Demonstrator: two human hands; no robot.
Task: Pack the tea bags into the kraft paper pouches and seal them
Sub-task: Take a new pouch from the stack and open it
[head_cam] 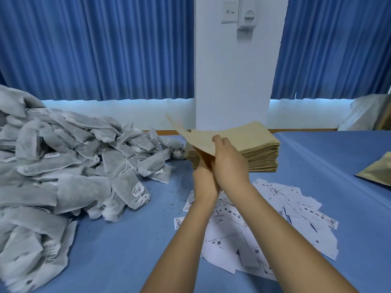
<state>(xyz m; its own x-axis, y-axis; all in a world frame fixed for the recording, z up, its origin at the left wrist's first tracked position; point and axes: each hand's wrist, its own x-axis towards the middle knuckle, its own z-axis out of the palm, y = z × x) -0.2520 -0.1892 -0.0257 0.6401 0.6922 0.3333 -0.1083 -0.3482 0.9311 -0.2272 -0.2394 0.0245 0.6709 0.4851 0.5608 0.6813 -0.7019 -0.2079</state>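
Observation:
A single kraft paper pouch (197, 138) is held tilted in the air in front of a thick stack of kraft pouches (260, 149). My right hand (229, 159) pinches its right side, thumb on the face. My left hand (204, 178) grips its lower edge from underneath and is partly hidden behind the right hand. A big heap of grey tea bags (69, 157) with small printed tags covers the left of the blue table.
Several white printed paper labels (285, 220) lie scattered under my forearms. A gold foil pouch (378, 171) lies at the right edge. A white pillar (232, 70) and blue curtains stand behind the table. A white bag (364, 115) sits at the far right.

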